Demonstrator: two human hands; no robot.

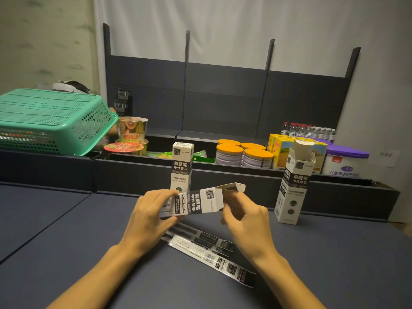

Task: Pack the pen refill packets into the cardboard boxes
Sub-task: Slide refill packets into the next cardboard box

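I hold a white-and-black cardboard box (200, 202) lying sideways above the table, its end flap open toward the right. My left hand (151, 216) grips its closed left end. My right hand (244, 219) pinches at the open right end under the flap. On the table below lie long pen refill packets (214, 250), running diagonally toward the lower right. A second box (181, 167) stands upright and closed behind my hands. A third box (294, 186) stands upright on the right with its top flap open.
A green plastic basket (51, 121) lies tipped at the back left. Along the dark shelf ledge (133, 172) stand instant noodle cups (131, 132), orange-lidded tins (243, 156), a yellow carton (281, 150), water bottles (307, 130) and a purple-lidded tub (343, 161).
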